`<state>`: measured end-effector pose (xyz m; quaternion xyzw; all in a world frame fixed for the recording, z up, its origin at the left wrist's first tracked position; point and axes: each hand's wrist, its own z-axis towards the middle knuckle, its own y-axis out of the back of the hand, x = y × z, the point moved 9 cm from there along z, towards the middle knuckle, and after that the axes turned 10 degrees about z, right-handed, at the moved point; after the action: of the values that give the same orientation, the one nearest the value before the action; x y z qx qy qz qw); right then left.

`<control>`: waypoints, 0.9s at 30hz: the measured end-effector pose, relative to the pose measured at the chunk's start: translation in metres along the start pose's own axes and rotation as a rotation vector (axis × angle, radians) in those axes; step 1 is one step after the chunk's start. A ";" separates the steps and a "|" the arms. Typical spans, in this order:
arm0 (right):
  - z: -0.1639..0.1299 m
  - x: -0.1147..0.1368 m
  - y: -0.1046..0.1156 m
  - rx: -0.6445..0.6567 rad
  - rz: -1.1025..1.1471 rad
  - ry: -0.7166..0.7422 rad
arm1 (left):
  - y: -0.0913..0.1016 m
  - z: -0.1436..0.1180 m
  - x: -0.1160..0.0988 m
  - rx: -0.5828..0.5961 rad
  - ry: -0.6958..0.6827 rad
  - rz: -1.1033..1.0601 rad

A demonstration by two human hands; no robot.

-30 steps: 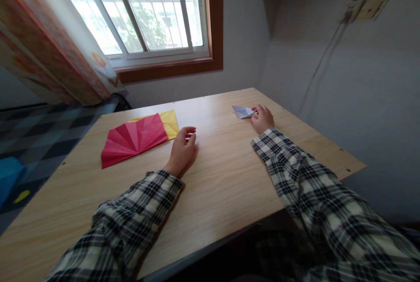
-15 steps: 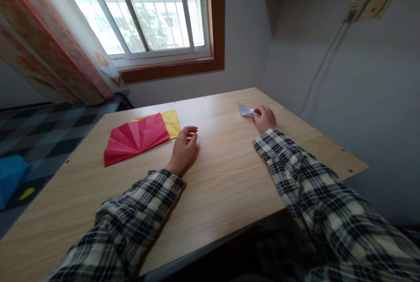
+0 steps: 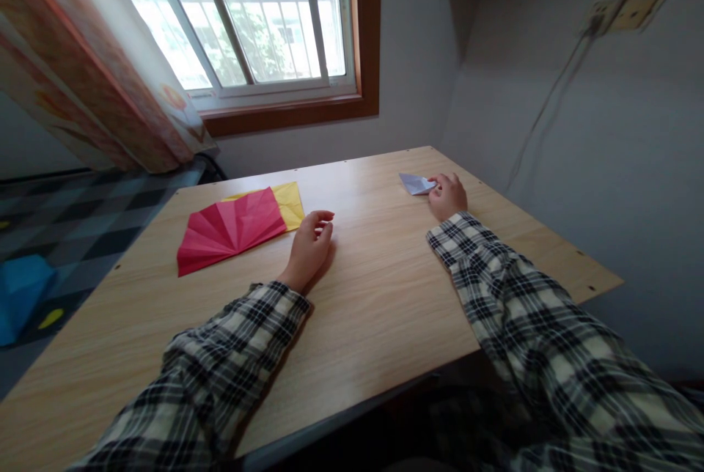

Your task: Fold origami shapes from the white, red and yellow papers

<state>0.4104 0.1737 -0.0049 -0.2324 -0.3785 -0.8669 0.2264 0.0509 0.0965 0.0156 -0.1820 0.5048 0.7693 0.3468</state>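
- Well, over to the right of centre, the person's right hand has its fingers pinched on the near end of a small white folded paper.
- That folded paper sits toward the far edge of the wooden surface, right of the frame's middle, its pointed tip aimed left.
- Nearer the centre, the left hand rests on its side, released, the fingers loosely curled and the thumb a little apart from them.
- Just left of it lies a red sheet, creased in a fan of folds, partly covering a yellow sheet.
- Both arms come up from the bottom of the frame in black-and-white plaid sleeves.
- At the left edge I see a blue object, cut off by the frame, and a small yellow shape, both on a dark checked cloth.
- A flowered curtain hangs at upper left, beside a bright window.
- At upper right, a cord drops from a wall socket.
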 end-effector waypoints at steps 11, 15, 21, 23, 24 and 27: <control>0.000 0.000 0.011 -0.122 0.035 0.032 | 0.067 -0.003 0.033 -0.063 -0.230 0.640; -0.001 0.008 0.014 -0.163 0.060 0.075 | 0.085 0.002 0.068 -0.008 -0.150 0.705; -0.001 0.026 0.015 -0.143 0.114 0.135 | 0.088 0.008 0.087 0.065 -0.064 0.641; -0.003 0.032 0.016 -0.120 0.126 0.135 | 0.088 0.006 0.088 0.077 -0.019 0.623; -0.004 0.035 0.016 -0.104 0.132 0.137 | 0.089 0.005 0.089 0.079 0.013 0.626; -0.009 0.045 0.013 -0.040 0.160 0.145 | 0.094 0.003 0.092 0.077 0.093 0.666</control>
<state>0.3801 0.1495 0.0225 -0.2031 -0.3241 -0.8678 0.3171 -0.0802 0.1074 0.0204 -0.0288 0.5804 0.8116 0.0598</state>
